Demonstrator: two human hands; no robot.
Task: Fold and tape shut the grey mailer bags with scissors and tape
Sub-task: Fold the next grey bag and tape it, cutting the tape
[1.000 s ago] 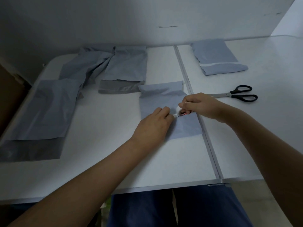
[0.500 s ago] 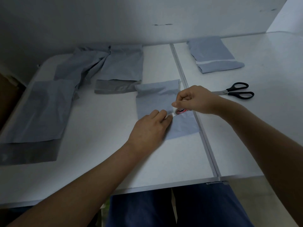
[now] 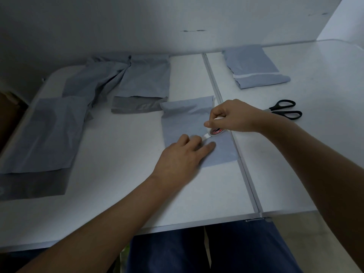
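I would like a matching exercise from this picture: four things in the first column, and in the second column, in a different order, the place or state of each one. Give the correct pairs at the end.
Column one:
1. scissors
2. tape roll
3. left hand
4. taped mailer bag

Column two:
A. lies flat on the folded mailer bag, fingers straight
B. lies at the far right of the table, with a white strip across it
C. held in the right hand
D. lies on the table to the right of the right hand, untouched

Pairs: 1-D, 2-C, 3-A, 4-B
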